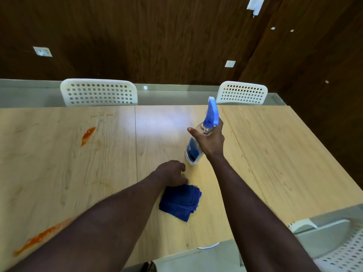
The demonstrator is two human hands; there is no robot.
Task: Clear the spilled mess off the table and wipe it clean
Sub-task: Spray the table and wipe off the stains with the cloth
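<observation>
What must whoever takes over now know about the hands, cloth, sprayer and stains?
Right hand: grip round the neck of the tilted clear plastic spray bottle with blue trigger.
Left hand: fingers curled at the far edge of the folded dark-blue cloth; hold unclear.
Done: tools reached.
To do: spray and wipe the orange-red smear far left and the orange-red streak near the edge of the light wooden table.

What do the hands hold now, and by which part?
The right hand grips the clear plastic spray bottle with blue head by its neck. The left hand is at the folded blue cloth; whether it grips is unclear.
</observation>
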